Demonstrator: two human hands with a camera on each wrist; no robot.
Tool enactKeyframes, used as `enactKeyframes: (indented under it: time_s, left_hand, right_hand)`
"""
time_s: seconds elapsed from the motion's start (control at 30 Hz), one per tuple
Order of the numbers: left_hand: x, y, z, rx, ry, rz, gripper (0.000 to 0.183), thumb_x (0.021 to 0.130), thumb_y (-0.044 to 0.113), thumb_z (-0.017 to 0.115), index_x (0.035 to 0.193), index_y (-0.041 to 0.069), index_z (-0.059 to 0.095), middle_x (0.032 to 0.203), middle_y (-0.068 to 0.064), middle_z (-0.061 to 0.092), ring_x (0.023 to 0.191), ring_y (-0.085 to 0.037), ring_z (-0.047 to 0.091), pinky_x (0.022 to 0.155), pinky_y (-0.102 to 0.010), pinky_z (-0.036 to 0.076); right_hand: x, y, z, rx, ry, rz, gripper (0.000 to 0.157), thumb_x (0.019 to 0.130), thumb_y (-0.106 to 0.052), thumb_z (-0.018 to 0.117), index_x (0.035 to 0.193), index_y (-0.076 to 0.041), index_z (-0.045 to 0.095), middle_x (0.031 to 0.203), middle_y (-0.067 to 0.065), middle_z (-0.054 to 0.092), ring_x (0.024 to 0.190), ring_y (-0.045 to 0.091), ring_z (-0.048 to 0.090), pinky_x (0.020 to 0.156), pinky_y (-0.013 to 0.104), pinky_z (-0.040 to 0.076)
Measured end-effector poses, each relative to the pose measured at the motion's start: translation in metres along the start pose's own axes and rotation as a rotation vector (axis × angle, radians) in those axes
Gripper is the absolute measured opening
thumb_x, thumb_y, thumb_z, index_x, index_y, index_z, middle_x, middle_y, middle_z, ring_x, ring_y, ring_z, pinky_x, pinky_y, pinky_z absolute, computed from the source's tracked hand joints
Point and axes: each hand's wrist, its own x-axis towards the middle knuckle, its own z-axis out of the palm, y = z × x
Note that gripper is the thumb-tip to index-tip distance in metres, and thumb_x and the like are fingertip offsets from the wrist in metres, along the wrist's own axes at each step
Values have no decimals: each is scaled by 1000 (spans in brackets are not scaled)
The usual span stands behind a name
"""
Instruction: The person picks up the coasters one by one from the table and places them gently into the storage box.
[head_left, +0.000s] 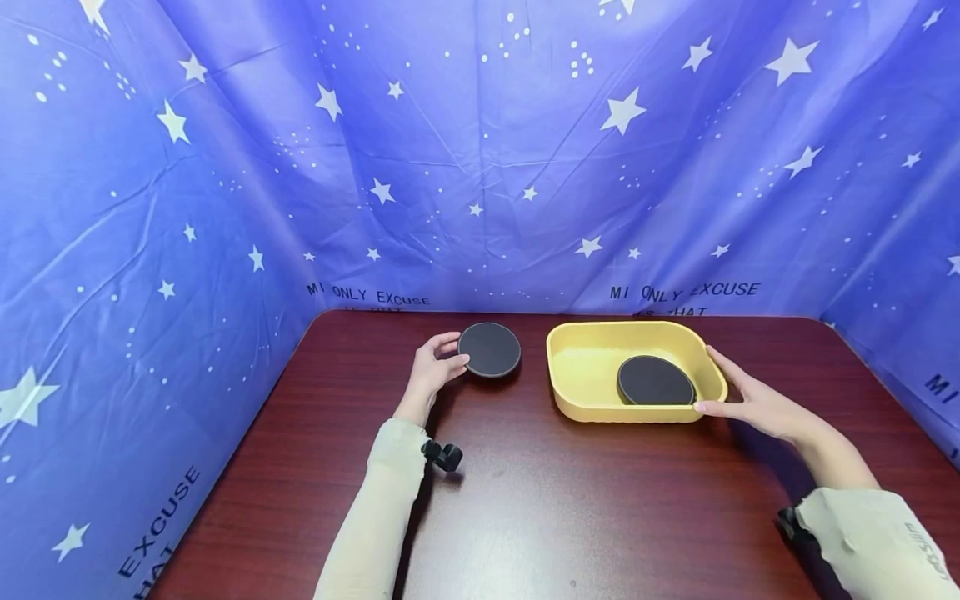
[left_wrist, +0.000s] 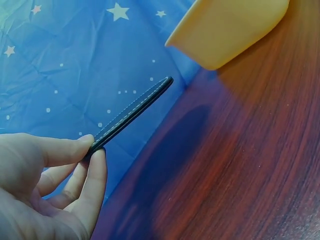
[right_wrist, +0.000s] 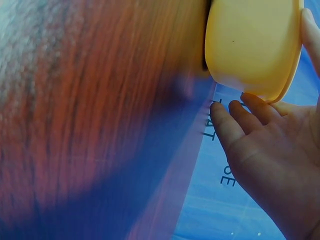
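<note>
My left hand pinches the edge of a round black coaster between thumb and fingers. In the left wrist view the coaster appears edge-on, thin with a stitched rim, raised above the table with its shadow below. A yellow rectangular tub with rounded corners stands to its right. Inside it, toward the right end, lies another round black coaster, its near edge hidden by the front wall. My right hand holds the tub's right end, thumb at the near corner and fingers at the far side.
The dark red wood-grain table reaches back to a blue star-printed curtain, which also hangs along both sides. Black devices are strapped at both wrists, over pale sleeves.
</note>
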Motion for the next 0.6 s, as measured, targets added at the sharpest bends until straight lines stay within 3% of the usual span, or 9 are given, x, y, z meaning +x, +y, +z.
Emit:
enactKeyframes:
  time_s: [0.07,0.13,0.17,0.27,0.3,0.33,0.43,0.53,0.6]
  left_hand:
    - [-1,1,0,0,-2,-10,52,86,-14,66,135,0,57,121,-20,62,68,-5,63,64,-17,59]
    - [-1,2,0,5,-4,-16,52,86,-13,66,135,1,57,123,-20,61,69,-4,63,65,-18,60]
    - [-1,2,0,7,-5,-16,52,86,-12,67,135,2,57,123,-20,61,69,-4,64,65,-18,60]
    - [-2,2,0,11,-8,-11,52,86,-12,67,135,2,58,123,-20,62,70,-4,64,66,-19,60]
    - [-2,2,0,8,-10,-10,52,85,-12,67,135,2,58,122,-19,62,70,-5,65,66,-19,60]
    - [-2,3,1,4,-14,-9,52,85,-12,67,135,2,58,121,-18,63,70,-5,65,66,-19,60]
    - [-3,5,1,-6,-24,0,53,85,-12,67,135,3,58,114,-13,63,69,-5,65,66,-19,60]
    - [-4,9,2,-22,-36,20,54,85,-13,66,136,1,56,107,-9,64,68,-5,64,66,-19,60]
    - [-4,12,4,-25,-42,33,53,85,-14,66,136,0,56,103,-8,65,68,-5,64,65,-19,60]
  right_hand:
    - [-1,1,0,-9,2,0,99,94,-21,67,161,-16,-6,165,26,1,144,46,7,121,63,10]
    - [-1,1,0,-26,4,-2,98,95,-22,67,161,-16,-5,165,25,3,143,46,12,124,33,18]
    - [-2,2,-1,-32,6,-2,98,95,-23,67,161,-17,-5,166,25,3,142,46,13,119,19,20]
    - [-3,3,-1,-41,7,2,97,95,-23,66,161,-19,-4,166,24,5,141,46,16,97,-2,22]
    - [-3,3,-1,-41,7,3,97,95,-24,66,161,-19,-4,166,24,6,141,46,17,93,-3,23]
    - [-3,3,-1,-32,6,6,97,95,-23,66,161,-20,-5,166,24,6,141,46,16,103,3,24]
    - [-2,2,0,-11,1,10,98,95,-22,67,161,-21,-5,166,24,5,142,46,15,121,33,23]
    - [-2,2,0,-17,1,7,98,95,-22,67,161,-20,-5,166,24,5,141,46,16,121,31,24]
    - [-2,2,0,-34,4,4,97,95,-23,67,161,-20,-5,166,24,6,141,46,17,107,8,26]
